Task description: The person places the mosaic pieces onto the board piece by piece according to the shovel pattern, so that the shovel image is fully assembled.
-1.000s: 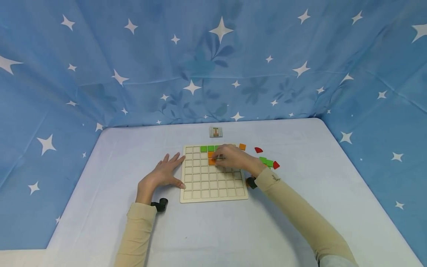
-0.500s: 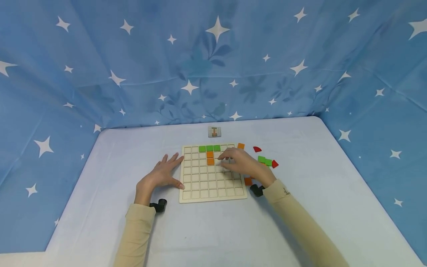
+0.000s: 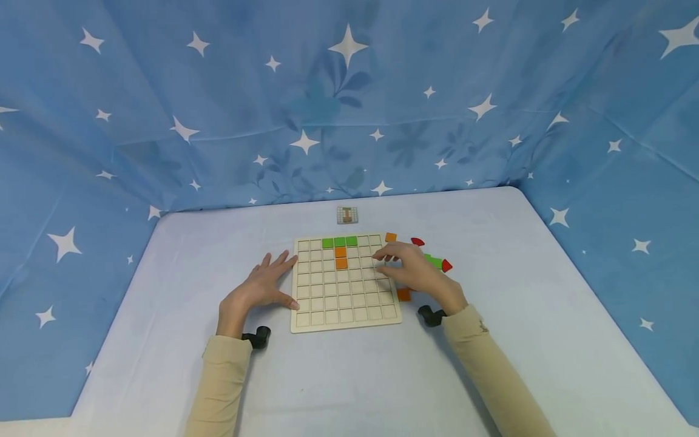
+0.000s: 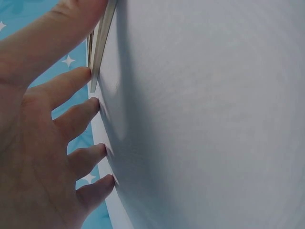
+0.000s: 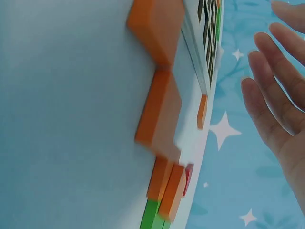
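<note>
A pale wooden grid board (image 3: 345, 303) lies flat on the white table. In its far row sit green square tiles (image 3: 339, 241), with two orange square tiles (image 3: 341, 252) in a column below the middle one. My left hand (image 3: 256, 286) spreads its fingers at the board's left side, thumb and index finger at the edge. Over the board's right part hovers my right hand (image 3: 415, 268), fingers loosely bent and apart from the thumb. The right wrist view shows nothing in that hand (image 5: 281, 81). Loose orange tiles (image 5: 159, 112) lie below it, beside the board.
Behind the board lies a small card (image 3: 347, 215) with a gridded picture. To the right are a loose orange tile (image 3: 391, 237), red quarter-round pieces (image 3: 417, 241) and green tiles (image 3: 435, 263), partly behind the right hand. A blue starry curtain (image 3: 273, 109) rises behind the table.
My right hand has left the orange tile in the column and moved right across the board, its fingers parting from the thumb. The left hand stays at the board's edge.
</note>
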{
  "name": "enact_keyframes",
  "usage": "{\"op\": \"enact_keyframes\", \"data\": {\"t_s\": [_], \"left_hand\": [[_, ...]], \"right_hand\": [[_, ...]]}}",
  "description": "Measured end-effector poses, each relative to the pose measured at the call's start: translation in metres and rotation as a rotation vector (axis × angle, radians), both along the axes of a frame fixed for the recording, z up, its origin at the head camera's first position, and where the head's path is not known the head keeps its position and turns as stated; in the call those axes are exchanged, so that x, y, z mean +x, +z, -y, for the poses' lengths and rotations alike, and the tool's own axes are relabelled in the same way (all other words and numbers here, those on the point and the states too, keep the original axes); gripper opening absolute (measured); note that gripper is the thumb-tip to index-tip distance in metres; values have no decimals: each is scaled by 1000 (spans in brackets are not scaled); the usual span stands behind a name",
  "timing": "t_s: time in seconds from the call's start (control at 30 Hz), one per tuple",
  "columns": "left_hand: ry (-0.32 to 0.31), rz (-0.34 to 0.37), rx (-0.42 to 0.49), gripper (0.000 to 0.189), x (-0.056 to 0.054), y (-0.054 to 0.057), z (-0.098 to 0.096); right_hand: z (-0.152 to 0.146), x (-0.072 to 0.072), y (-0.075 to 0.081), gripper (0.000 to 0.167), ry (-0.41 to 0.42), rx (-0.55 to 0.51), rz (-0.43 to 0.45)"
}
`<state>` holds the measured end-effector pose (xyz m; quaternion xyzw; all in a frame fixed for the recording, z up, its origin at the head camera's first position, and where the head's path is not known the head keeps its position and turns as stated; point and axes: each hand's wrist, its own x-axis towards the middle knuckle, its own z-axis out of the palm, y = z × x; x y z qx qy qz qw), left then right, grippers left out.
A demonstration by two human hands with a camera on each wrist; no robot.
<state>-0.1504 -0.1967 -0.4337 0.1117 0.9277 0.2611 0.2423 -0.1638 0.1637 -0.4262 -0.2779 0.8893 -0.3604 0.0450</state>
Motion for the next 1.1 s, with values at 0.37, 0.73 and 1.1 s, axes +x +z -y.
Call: {"op": "enact_keyframes", "data": {"t_s": [0.37, 0.73, 1.1], "left_hand": [[-2, -2, -6, 118, -1, 0, 2], [2, -1, -5, 117, -1, 2, 2], [-17, -4, 1, 117, -4, -1, 1]], "right_hand": [[-20, 4, 3, 24, -85, 44, 6], [-35, 7, 1, 27, -156, 107, 104], [-49, 9, -2, 29, -183, 154, 214]]}}
